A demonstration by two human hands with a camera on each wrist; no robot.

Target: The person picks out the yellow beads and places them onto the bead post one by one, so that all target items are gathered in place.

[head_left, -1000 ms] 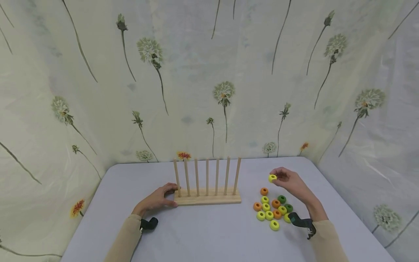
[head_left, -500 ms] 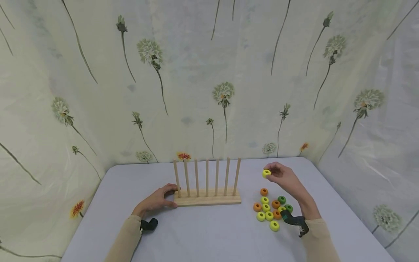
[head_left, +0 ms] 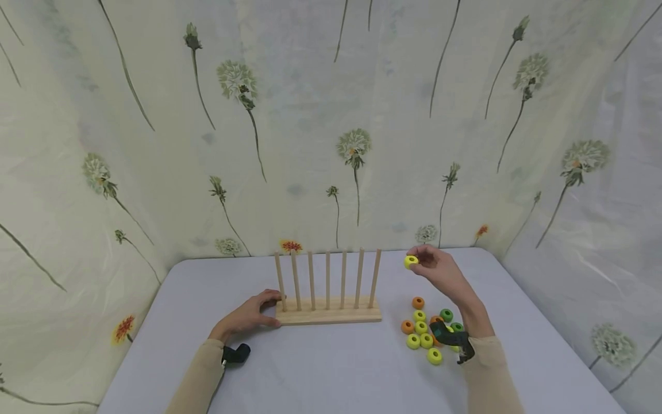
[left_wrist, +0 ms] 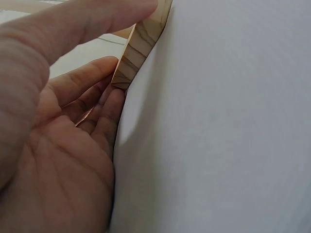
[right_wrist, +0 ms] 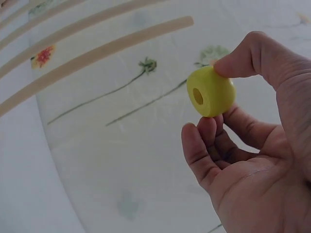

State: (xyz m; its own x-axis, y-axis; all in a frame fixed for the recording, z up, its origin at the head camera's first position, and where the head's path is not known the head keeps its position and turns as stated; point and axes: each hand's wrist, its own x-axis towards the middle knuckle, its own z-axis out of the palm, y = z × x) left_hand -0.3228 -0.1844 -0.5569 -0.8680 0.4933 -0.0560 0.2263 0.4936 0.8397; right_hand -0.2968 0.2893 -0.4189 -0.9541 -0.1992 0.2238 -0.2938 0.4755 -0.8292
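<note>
- Left hand [head_left: 250,313]: fingers and thumb grip the left end of the rack [head_left: 328,316], probably steadying it.
- Right hand [head_left: 439,270]: fingers pinch a yellow bead [right_wrist: 218,92], raised right of the rack, seemingly to keep its hole clear.
- Loose beads [head_left: 426,344] lie right of the rack, likely for reach.

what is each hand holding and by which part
The right hand pinches a yellow bead by its outer wall; the left hand grips the wooden peg stand by its left end.
</note>
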